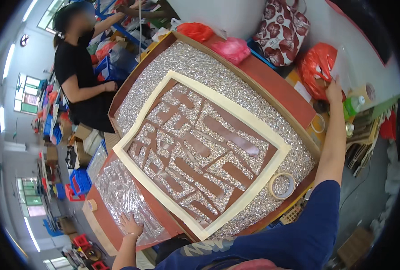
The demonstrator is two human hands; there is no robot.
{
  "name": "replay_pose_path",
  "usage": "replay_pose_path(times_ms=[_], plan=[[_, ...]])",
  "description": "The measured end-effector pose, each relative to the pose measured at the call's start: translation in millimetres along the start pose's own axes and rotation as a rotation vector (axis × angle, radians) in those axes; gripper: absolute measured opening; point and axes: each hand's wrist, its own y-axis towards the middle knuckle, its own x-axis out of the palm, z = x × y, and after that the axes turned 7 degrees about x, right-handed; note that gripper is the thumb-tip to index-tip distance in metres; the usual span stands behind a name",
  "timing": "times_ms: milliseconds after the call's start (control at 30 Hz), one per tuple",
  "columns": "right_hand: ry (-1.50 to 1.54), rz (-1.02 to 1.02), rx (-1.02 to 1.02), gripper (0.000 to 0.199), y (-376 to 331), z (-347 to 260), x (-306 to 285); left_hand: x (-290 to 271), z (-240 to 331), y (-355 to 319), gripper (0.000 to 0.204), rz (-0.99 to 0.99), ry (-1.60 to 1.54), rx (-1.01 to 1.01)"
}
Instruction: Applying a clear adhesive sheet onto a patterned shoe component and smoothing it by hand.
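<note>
My left hand (131, 225) lies with fingers spread on a clear plastic sheet (123, 198) holding silvery glitter shapes, on a reddish-brown board. Far to the right, my right hand (334, 92) is raised beside a red plastic bag (316, 67). Its fingers are drawn together at a thin, dark item too small to name. Between my arms, a cream-bordered panel (278, 164) rests on a bed of silver glitter (141, 85). Brown strap-like shapes and glitter areas pattern its middle. A roll of tape (281, 186) lies on the glitter by the panel's right corner.
A shallow cardboard tray wall (249, 78) surrounds the glitter. A green bottle (353, 104), another tape roll (368, 92) and a patterned bag (281, 31) stand at the right and back. A co-worker in black (80, 67) stands at the far left. Pink plastic (231, 50) lies behind the tray.
</note>
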Motion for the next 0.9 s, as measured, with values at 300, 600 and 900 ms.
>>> replay_pose_path(times_ms=[300,600,900], plan=[[0.094,-0.024,-0.011,0.05,8,-5,-6,17,22,-7,0.07,0.018,-0.049,0.121],[0.418,0.26,-0.086,0.051,13,-25,-27,46,1,6,0.066,0.233,-0.225,0.222],[0.482,0.441,-0.596,0.043,-113,-134,-126,-30,90,-8,0.037,0.48,-0.941,0.573]])
